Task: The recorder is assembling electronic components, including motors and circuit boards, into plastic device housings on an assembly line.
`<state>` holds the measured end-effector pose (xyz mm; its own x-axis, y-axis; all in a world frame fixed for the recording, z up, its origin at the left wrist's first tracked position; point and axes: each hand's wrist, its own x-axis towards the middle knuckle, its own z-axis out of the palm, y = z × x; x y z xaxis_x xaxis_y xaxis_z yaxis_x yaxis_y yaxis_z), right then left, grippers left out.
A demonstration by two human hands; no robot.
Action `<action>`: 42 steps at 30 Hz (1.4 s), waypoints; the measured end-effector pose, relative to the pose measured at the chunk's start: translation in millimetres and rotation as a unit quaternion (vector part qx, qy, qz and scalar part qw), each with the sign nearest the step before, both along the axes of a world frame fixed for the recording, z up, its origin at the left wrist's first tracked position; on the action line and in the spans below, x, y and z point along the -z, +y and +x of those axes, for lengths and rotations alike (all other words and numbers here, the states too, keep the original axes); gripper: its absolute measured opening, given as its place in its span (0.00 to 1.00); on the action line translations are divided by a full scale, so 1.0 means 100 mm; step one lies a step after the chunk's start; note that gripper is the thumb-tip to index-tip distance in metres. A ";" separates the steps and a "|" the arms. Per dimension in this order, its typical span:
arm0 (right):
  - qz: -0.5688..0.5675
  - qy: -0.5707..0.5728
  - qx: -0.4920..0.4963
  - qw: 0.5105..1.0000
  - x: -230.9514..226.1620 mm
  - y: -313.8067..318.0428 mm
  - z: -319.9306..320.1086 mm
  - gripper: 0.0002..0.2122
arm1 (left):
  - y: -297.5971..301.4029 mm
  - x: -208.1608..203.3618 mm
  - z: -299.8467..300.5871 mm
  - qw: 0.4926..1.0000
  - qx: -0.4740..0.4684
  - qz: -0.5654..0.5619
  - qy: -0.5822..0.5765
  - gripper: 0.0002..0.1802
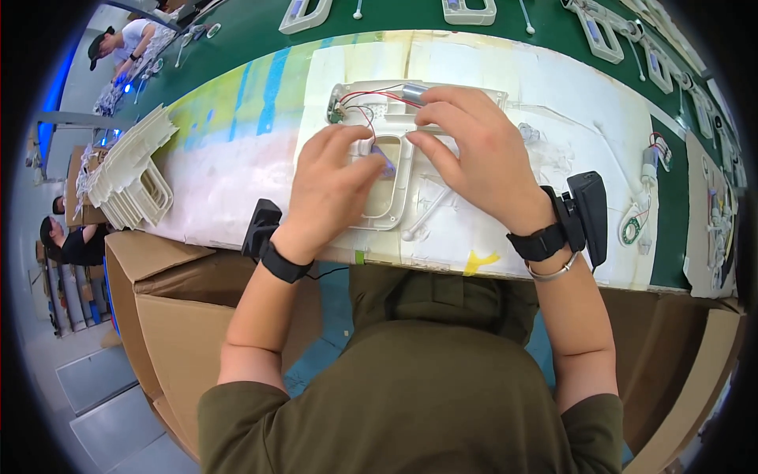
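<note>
A white plastic casing half (403, 193) with a looped handle lies on the covered worktop in front of me. A small green circuit board (335, 110) sits in its far left end, with red and black wires (377, 93) running from it. A silver cylindrical motor (413, 94) lies in the body. My left hand (332, 186) is over the handle's left side, thumb and index closed around a small translucent purple piece (387, 163). Bent over the casing, my right hand (478, 146) has its thumb by the handle's top and fingertips by the motor; its grip is partly hidden.
Stacked white casing halves (130, 178) stand at left, above a cardboard box (185, 308). A white rod (426, 215) lies near the casing. Rightward are a wired motor assembly (651, 158) and a green ring board (631, 229). Several handled casings line the far green table. A co-worker (130, 43) sits far left.
</note>
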<state>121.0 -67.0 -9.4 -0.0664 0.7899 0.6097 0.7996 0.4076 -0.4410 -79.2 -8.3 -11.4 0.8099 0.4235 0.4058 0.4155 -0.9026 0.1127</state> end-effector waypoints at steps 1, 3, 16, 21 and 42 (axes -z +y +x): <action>-0.022 0.026 -0.015 0.999 0.00 -0.01 -0.03 0.11 | 0.01 0.03 -0.04 0.997 -0.014 -0.036 -0.061 0.10; -0.044 0.052 -0.032 0.997 0.01 -0.01 -0.12 0.12 | 0.04 0.05 -0.05 0.981 -0.026 -0.103 -0.161 0.09; 0.037 -0.212 -0.029 0.976 -0.05 0.20 -0.43 0.07 | -0.12 -0.34 -0.12 0.989 -0.080 -0.045 -0.115 0.14; 0.057 0.053 -0.103 0.992 -0.11 0.34 -0.41 0.12 | -0.01 -0.27 -0.23 0.965 -0.135 -0.170 -0.146 0.13; 0.010 -0.275 -0.145 0.950 0.15 0.82 -0.27 0.03 | -0.12 -0.05 -0.09 0.962 -0.206 -0.177 0.003 0.16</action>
<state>93.9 15.3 -24.8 -0.5931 0.6782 0.4339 0.7595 0.6501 0.0221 -88.5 -20.5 -6.1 0.5455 0.8199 0.1736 0.7315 -0.5669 0.3789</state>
